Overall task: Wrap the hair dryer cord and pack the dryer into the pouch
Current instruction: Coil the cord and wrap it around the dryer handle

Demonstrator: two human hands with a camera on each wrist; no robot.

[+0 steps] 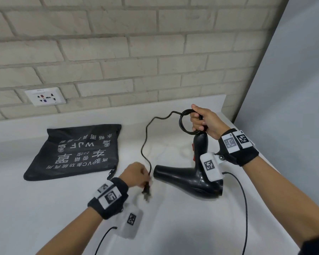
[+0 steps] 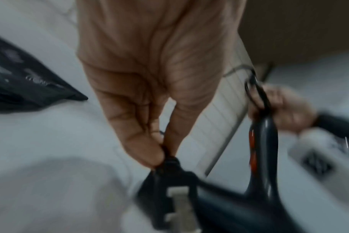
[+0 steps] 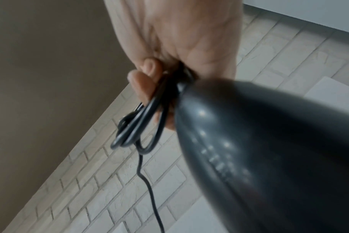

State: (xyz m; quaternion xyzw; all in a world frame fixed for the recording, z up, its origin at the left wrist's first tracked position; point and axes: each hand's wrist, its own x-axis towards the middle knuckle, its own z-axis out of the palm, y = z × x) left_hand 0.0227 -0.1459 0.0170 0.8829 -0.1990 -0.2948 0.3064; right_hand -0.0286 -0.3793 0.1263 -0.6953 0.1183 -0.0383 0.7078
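1. Glossy black plastic hair dryer looks rigid, smooth and likely slippery; best taken by the handle end, as now.
2. Thin black rubber cord is limp and springy; coils could pop loose unless pinched.
3. Right hand is curled round the handle tip plus several cord loops, with the nozzle pointing left just above the white counter.
4. Left hand pinches the cord just behind the black plug, prongs down.
5. Flat black fabric pouch with white print lies on the counter to the left, well apart; whether it is open I can't tell.
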